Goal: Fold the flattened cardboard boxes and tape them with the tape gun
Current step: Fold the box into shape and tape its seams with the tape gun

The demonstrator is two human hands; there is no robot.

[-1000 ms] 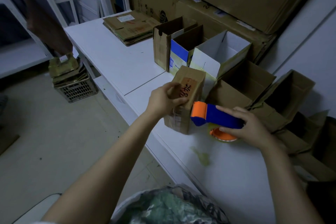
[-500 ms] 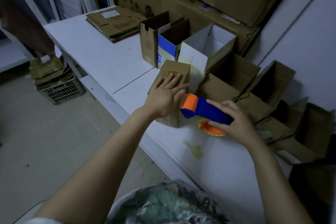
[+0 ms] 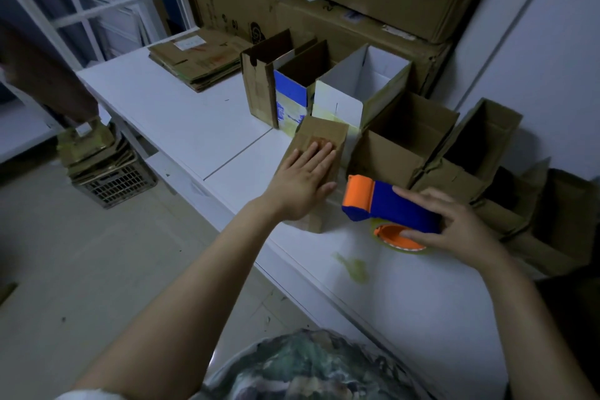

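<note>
Pressing flat on the small brown cardboard box with the left hand: fingers straight and together, palm down on the upper face, nothing gripped. Lying near the front edge of the white table, just in front of a row of opened boxes.

Likely light and hollow, stiff along the creases yet easy to dent across a panel. Dry, not slippery, but apt to slide or tip under the pull of tape unless pinned. Best held with a spread palm over the flap seam, or by two opposite walls near the corners, never by a loose flap.

Just right of it, apart by a small gap, gripping the blue-and-orange tape gun with the right hand: fingers curled over the blue body, thumb beneath by the orange tape roll, orange nose toward the box. Resting on the table or just above it; cannot tell which.

Behind: a white-lined open box, a blue-printed box, a brown open carton. Farther back, a stack of flattened cardboard. On the floor at left, a lattice crate.
</note>
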